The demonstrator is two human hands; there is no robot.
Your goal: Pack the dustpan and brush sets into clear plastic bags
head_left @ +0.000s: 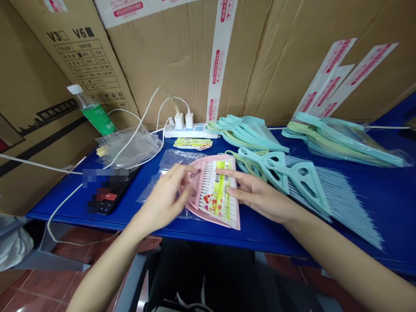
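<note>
A pink dustpan (pixel 233 224) with a matching pink hand brush (pixel 202 184) nested in it sits in front of me, close to the table's near edge. A yellow-green printed label card (pixel 221 199) lies across the brush's white bristles. My left hand (pixel 170 190) curls over the left end of the set, fingers and thumb closed about the brush's pink body. At the right edge, my right hand (pixel 256 190) grips the dustpan, its index finger stretched over the card. Partly beneath the set is a clear plastic bag (pixel 178 160).
Aqua hand brushes (pixel 307 186) lie to the right, with stacked aqua dustpans (pixel 250 130) behind. Bagged sets (pixel 344 138) are farther right. Spare label cards (pixel 193 144) rest before a power strip (pixel 195 130). A phone (pixel 113 193), clear bags (pixel 130 147), a bottle (pixel 97 117) and white cables occupy the left.
</note>
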